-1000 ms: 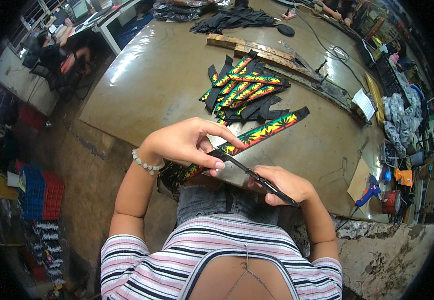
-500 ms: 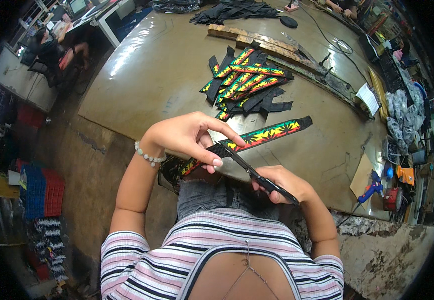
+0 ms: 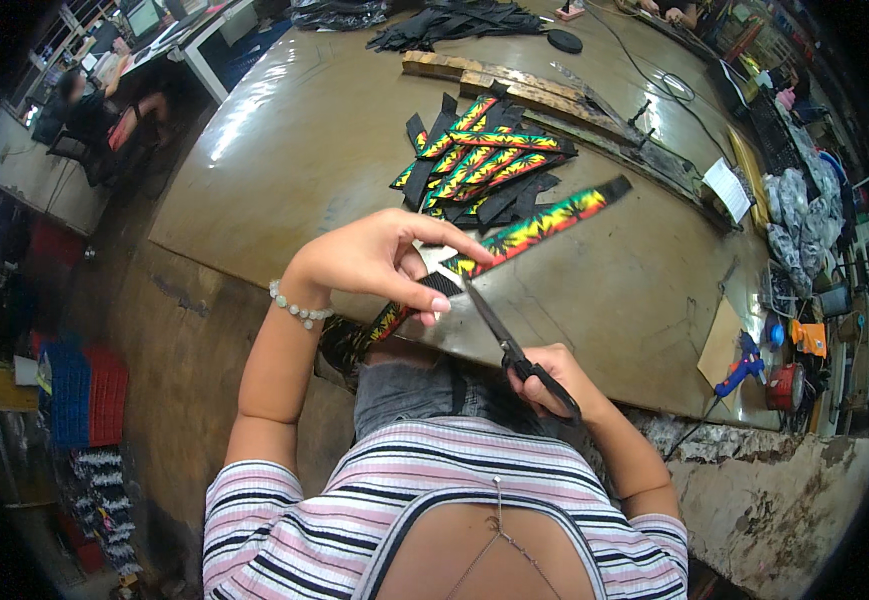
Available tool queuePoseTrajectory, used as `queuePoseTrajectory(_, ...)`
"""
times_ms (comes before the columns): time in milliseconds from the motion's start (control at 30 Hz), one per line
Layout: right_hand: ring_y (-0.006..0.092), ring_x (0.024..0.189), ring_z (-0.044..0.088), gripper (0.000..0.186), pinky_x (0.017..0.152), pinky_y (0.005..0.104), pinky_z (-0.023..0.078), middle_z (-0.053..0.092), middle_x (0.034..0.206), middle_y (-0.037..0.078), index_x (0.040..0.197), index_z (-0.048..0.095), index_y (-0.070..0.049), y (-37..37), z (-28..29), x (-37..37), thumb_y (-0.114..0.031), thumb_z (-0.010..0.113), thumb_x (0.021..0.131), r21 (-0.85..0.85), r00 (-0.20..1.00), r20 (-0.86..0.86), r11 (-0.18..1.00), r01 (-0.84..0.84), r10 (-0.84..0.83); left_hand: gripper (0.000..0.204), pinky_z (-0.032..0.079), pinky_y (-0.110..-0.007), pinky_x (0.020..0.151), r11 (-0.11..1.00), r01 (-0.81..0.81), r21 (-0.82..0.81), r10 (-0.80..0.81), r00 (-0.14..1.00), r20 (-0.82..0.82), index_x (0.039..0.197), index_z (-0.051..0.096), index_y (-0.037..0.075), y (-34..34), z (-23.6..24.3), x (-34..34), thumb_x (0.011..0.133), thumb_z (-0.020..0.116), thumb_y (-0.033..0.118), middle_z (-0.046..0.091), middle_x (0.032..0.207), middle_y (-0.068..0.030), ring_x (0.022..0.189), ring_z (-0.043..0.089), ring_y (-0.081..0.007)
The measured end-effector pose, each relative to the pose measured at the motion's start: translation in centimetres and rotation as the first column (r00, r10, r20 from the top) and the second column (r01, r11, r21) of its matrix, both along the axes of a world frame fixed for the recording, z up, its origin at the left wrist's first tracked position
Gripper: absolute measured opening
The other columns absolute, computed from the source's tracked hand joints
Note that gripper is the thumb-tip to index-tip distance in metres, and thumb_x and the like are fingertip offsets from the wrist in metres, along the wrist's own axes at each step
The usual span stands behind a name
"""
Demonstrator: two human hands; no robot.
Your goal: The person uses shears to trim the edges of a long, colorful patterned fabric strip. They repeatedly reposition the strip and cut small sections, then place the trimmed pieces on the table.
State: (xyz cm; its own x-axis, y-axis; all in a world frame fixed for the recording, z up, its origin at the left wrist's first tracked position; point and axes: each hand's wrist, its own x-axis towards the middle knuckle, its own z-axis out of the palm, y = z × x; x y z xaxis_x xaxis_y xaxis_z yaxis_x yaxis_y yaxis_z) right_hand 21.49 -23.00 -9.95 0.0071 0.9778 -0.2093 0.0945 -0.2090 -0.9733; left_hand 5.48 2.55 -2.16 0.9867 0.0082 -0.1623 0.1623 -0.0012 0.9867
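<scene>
My left hand (image 3: 379, 255) pinches a black-backed strap (image 3: 539, 228) printed in green, yellow and red with dark leaf shapes. One length of it points up to the right over the table; another patterned piece (image 3: 390, 318) hangs below my fingers toward my lap. A black stretch lies between thumb and fingers. My right hand (image 3: 554, 380) is closed round the handles of black scissors (image 3: 519, 360). Their blades point up-left, with the tips beside the strap near my left fingertips. Beyond my hands lies a loose pile of similar straps (image 3: 484, 160).
The brown table (image 3: 284, 180) spreads ahead. Wooden bars (image 3: 514, 90) lie behind the pile, and black strips (image 3: 454, 25) are heaped at the far edge. At the right are a blue glue gun (image 3: 742, 368), a paper sheet (image 3: 727, 190) and plastic bags (image 3: 794, 220). Another person (image 3: 94, 120) sits far left.
The scissors have drawn back a little from the strap, down to the right. The strap's far end has swung upward, and its upper length now sits at a steeper angle.
</scene>
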Motion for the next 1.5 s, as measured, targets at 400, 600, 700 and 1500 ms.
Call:
queuePoseTrajectory(400, 0.0220, 0.096, 0.066, 0.042, 0.071, 0.0326, 0.057, 0.064, 0.110, 0.019, 0.098, 0.042, -0.005, 5.6, -2.2, -6.9, -0.003, 0.079, 0.078, 0.066, 0.828, -0.455, 0.914, 0.400, -0.329, 0.053, 0.059, -0.024, 0.069, 0.865, -0.493, -0.097, 0.496, 0.811, 0.310, 0.117, 0.040, 0.006, -4.4, -2.9, 3.0, 0.078, 0.072, -0.009, 0.027, 0.152, -0.0216, 0.093, 0.068, -0.0201)
queuePoseTrajectory(600, 0.0113, 0.061, 0.061, 0.023, 0.058, 0.0250, 0.051, 0.065, 0.076, 0.007, 0.085, 0.047, -0.007, 7.8, -0.4, -2.5, -0.004, 0.070, 0.086, 0.337, 0.639, -0.458, 0.545, 0.768, -0.617, 0.014, 0.051, -0.029, 0.091, 0.867, -0.457, 0.201, 0.455, 0.889, 0.058, 0.089, 0.054, 0.001, -6.6, -4.0, -0.5, 0.086, 0.068, -0.002, 0.059, 0.120, -0.0158, 0.105, 0.061, -0.0168)
queuePoseTrajectory(700, 0.0137, 0.061, 0.061, 0.023, 0.057, 0.0259, 0.053, 0.065, 0.085, 0.012, 0.100, 0.046, -0.003, 6.2, 0.5, 0.7, -0.013, 0.065, 0.091, 0.380, 0.712, -0.437, 0.605, 0.700, -0.549, 0.006, 0.053, -0.027, 0.078, 0.953, -0.214, 0.214, 0.196, 0.975, 0.105, 0.094, 0.067, -0.001, -5.0, -3.8, -3.0, 0.090, 0.064, 0.002, 0.068, 0.095, -0.0074, 0.090, 0.062, -0.0105)
queuePoseTrajectory(1500, 0.0317, 0.090, 0.059, 0.088, 0.080, 0.0401, 0.047, 0.057, 0.094, 0.014, 0.113, 0.053, 0.000, 6.2, 2.0, 2.0, -0.079, 0.056, 0.073, 0.115, 0.884, 0.152, 0.881, -0.459, 0.441, 0.047, 0.035, -0.012, 0.048, 0.946, -0.321, 0.045, 0.315, 0.942, 0.116, 0.113, 0.068, -0.002, 1.0, 1.5, -4.6, 0.068, 0.080, -0.005, 0.060, 0.119, -0.0077, 0.060, 0.049, 0.0032)
